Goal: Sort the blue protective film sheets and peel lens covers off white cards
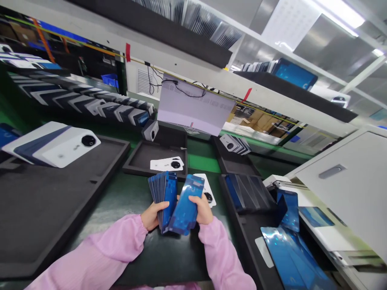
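Many blue panels (163,195) (seemingly glossy) fan out.

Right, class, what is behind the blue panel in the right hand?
Behind the blue panel, at least one white panel shows, with a round black part. The blue panel and right hand cover the rest.

We look over a dark green desk (127,195) beneath a white overhead shelf (187,66); a bright ceiling light (341,12) glows upper right, above a pale handled panel (363,185).
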`<state>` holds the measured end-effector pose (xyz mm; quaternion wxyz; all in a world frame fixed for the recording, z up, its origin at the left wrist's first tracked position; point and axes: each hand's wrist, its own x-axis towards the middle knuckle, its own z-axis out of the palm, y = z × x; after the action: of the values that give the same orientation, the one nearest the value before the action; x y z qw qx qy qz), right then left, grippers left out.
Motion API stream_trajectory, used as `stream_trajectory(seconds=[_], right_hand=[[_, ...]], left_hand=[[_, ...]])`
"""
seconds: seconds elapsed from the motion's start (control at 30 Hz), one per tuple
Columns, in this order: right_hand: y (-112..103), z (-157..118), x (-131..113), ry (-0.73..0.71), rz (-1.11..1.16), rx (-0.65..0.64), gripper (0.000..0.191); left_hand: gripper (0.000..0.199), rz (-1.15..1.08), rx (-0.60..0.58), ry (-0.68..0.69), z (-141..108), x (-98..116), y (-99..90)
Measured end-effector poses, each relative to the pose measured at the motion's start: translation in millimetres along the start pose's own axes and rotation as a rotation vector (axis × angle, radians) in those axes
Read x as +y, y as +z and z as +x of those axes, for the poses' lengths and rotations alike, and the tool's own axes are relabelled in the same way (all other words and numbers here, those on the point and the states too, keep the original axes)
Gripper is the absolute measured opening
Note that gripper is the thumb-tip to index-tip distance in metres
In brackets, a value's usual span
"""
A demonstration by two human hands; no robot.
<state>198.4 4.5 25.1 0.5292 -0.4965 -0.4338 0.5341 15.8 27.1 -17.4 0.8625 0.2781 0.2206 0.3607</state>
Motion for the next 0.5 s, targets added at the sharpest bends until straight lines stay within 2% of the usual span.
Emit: stream_trajectory(seconds=[0.1, 0.2, 0.3, 0.4, 0.47, 0.5], right_hand=[[26.4, 0.2, 11.3, -0.106, -0.074, 0.096, 0.032], [37.2, -4.4, 20.4, -0.374, -0.337, 0.228, 0.041], [45.9, -12.3, 29.9, -0.612, -0.591, 0.324, 0.058], [49.3, -13.5, 31.1, -0.657, -0.722, 0.273, 0.065], [39.9, -8.3, 24.4, -0.641, -0.822, 0.220, 0.064], [30.6, -4.5, 19.4, -0.618, -0.888, 0.241, 0.065]], left_hand=[[0.058, 0.023, -0.025, -0.020, -3.1, -4.2, 1.8], [0.067, 0.059, -0.053, -0.034, -8.3, -10.2, 3.0], [0.070, 0.158, -0.071, -0.001, -13.6, -16.8, 0.9], [0.067, 0.362, -0.056, 0.101, -15.6, -19.1, -3.8], [0.062, 0.484, -0.038, 0.184, -14.5, -16.4, -6.5], [0.059, 0.556, -0.028, 0.242, -13.5, -13.9, -7.4]])
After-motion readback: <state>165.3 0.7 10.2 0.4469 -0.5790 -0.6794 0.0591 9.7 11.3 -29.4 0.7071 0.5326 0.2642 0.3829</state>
